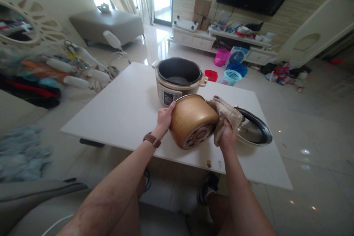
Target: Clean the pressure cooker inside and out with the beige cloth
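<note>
My left hand [165, 118] grips the rim of a gold-coloured inner pot [190, 116], which is tilted so its stained underside faces me. On the pot's right side, my right hand [228, 135] is closed on a beige checked cloth [227, 113] pressed against the wall. Just behind the pot stands the electric pressure cooker body [163, 84], beige with a dark open cavity and a control panel in front. To the right, partly behind the cloth, the cooker's lid [253, 129] lies on the table, its inner side up.
The white table [116, 107] bears all of these, with small stickers near its front edge. Beyond it are a pink basket [222, 57], a light blue basket [231, 77] and a low TV cabinet [190, 39]. A grey bench [110, 25] stands at the back left.
</note>
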Tool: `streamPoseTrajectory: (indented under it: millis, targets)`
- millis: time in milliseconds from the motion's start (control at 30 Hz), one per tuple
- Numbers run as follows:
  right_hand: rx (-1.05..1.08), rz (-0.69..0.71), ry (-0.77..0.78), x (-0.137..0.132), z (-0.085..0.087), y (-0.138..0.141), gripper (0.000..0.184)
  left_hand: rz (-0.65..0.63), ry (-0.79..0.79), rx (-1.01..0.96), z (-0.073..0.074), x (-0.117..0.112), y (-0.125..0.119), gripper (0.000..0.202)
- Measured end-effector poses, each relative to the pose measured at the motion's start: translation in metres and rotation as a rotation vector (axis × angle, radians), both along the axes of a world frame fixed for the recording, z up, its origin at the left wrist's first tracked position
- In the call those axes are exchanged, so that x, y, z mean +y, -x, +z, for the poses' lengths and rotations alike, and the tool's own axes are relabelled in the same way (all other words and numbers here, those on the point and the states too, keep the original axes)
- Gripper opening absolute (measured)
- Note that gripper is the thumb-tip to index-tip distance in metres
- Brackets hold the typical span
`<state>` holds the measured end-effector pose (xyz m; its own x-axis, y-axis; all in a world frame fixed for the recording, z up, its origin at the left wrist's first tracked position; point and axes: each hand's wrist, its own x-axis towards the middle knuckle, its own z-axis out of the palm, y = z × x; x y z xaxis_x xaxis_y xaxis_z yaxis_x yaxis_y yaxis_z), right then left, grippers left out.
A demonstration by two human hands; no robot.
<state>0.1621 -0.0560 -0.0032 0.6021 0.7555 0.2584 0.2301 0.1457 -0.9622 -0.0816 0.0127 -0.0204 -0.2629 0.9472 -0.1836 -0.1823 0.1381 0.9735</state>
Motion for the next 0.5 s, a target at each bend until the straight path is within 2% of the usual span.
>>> streamPoseTrajectory:
  millis: [133,267,367,500]
  targets:
    - [0.062,0.023,0.117,0.002,0.008,-0.014,0.053,-0.058,-0.063,0.096,0.001,0.0,0.003,0.076]
    - [-0.011,0.098,0.149,-0.002,0.015,-0.02,0.046,-0.102,-0.107,0.161,0.003,-0.002,0.001,0.078]
    - [-0.187,0.254,0.083,-0.011,0.028,-0.017,0.042,-0.135,-0.13,0.201,0.005,-0.004,-0.001,0.078]
    - [-0.595,0.565,-0.045,-0.025,0.052,-0.009,0.049,-0.159,-0.147,0.209,0.005,-0.005,-0.002,0.078]
